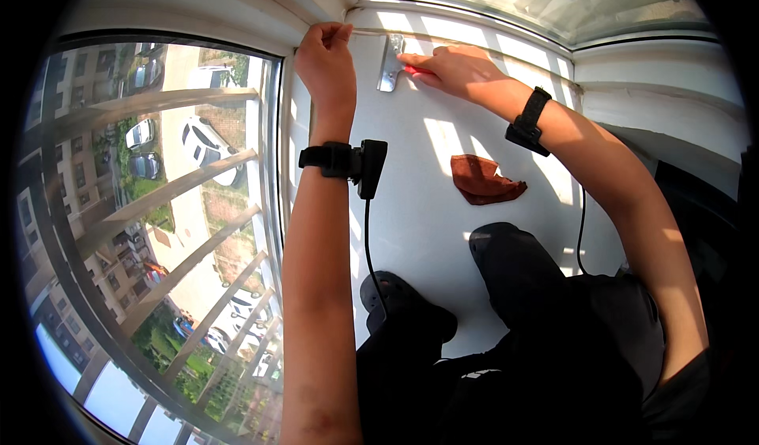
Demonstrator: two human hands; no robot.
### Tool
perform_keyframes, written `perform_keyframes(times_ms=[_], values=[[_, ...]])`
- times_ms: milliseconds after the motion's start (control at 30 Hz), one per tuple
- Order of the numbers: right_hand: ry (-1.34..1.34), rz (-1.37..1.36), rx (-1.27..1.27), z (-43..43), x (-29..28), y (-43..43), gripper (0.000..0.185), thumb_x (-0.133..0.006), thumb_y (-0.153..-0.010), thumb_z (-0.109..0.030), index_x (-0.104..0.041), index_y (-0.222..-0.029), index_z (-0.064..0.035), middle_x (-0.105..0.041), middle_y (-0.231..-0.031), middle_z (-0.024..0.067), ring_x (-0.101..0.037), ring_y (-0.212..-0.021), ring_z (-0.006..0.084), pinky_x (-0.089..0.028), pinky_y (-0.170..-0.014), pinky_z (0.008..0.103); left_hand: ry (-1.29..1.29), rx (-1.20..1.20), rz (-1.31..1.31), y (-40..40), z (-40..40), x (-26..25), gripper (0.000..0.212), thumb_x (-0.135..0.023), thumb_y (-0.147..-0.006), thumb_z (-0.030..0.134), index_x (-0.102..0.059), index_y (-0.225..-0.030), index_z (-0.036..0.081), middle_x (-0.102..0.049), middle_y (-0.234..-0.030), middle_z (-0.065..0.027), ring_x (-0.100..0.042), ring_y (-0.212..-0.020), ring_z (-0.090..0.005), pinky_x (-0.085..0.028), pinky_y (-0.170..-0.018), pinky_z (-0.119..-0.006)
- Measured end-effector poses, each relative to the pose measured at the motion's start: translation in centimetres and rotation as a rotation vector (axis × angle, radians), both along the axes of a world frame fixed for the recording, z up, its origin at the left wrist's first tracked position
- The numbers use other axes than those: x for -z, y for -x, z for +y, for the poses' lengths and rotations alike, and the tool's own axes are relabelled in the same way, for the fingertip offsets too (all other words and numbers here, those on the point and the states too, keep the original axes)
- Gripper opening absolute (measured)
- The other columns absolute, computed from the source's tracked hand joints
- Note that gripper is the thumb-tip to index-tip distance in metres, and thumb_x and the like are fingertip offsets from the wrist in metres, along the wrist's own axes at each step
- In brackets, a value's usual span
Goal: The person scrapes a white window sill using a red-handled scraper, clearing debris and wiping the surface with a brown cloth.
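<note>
My right hand (459, 71) grips the red handle of a scraper (391, 65) with a wide metal blade. Its index finger stretches along the handle towards the blade, which is against or just above the white surface (403, 131); I cannot tell which. To the left, my left hand (326, 45) is raised with its fingers curled in beside the window frame near the corner. Nothing shows between those fingers, though their inner side is partly hidden. A creased reddish-brown piece of cloth or sandpaper (483, 181) lies on the white surface, nearer to my body.
A window (160, 208) with metal bars outside runs along the left, with parked cars far below. Another glass pane (533, 6) stands ahead. My dark shoes (385, 294) are on the white surface. A black device (372, 166) on my left wrist trails a cable.
</note>
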State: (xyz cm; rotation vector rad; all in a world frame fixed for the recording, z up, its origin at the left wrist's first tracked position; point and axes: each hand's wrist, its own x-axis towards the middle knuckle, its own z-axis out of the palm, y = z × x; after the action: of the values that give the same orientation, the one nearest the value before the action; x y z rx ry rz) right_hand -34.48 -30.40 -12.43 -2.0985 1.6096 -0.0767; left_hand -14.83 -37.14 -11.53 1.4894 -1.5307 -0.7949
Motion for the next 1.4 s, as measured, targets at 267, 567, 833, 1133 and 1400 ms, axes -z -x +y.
perform_keyframes(times_ms=[267,567,833,1133,1400], values=[[0.008,0.019,-0.002,0.0,0.2,0.0,0.031,-0.051,-0.101,-0.035,-0.067,-0.125,-0.023,-0.066,-0.073,0.0114,-0.062,-0.069,0.0313,-0.049,-0.066,0.0429,0.113,-0.019,-0.047,-1.0,-0.5,-1.4,0.012,-0.072,-0.088,0.011,-0.07,-0.089,-0.001,-0.072,-0.08,-0.0067,-0.067,-0.074,-0.0122,-0.052,-0.073,-0.024],[-0.007,0.094,-0.1,0.0,-0.1,-0.8,0.039,-0.047,-0.103,-0.034,-0.053,-0.141,-0.0288,-0.063,-0.075,0.0124,-0.061,-0.064,0.0302,-0.048,-0.061,0.0416,-0.005,0.064,0.233,-1.4,-1.2,-1.6,0.013,-0.058,-0.1,0.014,-0.053,-0.101,0.002,-0.072,-0.085,-0.0068,-0.068,-0.074,-0.0145,-0.052,-0.07,-0.029],[0.026,0.037,-0.078,1.9,0.4,-0.8,0.039,-0.051,-0.1,-0.031,-0.054,-0.139,-0.0263,-0.064,-0.082,0.0138,-0.064,-0.069,0.032,-0.05,-0.062,0.0412,-0.114,0.314,-0.162,-0.7,-0.6,0.0,0.02,-0.063,-0.095,0.018,-0.066,-0.1,0.0,-0.07,-0.081,-0.0078,-0.067,-0.073,-0.0151,-0.051,-0.069,-0.029],[0.02,0.07,-0.049,6.3,-1.1,3.6,0.042,-0.053,-0.099,-0.031,-0.051,-0.141,-0.0255,-0.06,-0.078,0.0128,-0.061,-0.064,0.0308,-0.048,-0.058,0.0409,-0.156,0.406,-0.353,3.1,-0.9,4.2,0.023,-0.075,-0.083,0.013,-0.064,-0.097,-0.001,-0.066,-0.082,-0.0156,-0.064,-0.076,-0.033,-0.05,-0.07,-0.041],[0.008,0.027,-0.019,7.3,-1.2,5.0,0.043,-0.052,-0.099,-0.03,-0.05,-0.142,-0.0233,-0.06,-0.081,0.0129,-0.062,-0.067,0.0313,-0.049,-0.06,0.041,0.077,0.336,-0.465,3.7,-1.7,6.1,0.013,-0.069,-0.086,0.007,-0.059,-0.093,0.002,-0.062,-0.093,-0.0157,-0.06,-0.089,-0.0345,-0.05,-0.076,-0.041]])
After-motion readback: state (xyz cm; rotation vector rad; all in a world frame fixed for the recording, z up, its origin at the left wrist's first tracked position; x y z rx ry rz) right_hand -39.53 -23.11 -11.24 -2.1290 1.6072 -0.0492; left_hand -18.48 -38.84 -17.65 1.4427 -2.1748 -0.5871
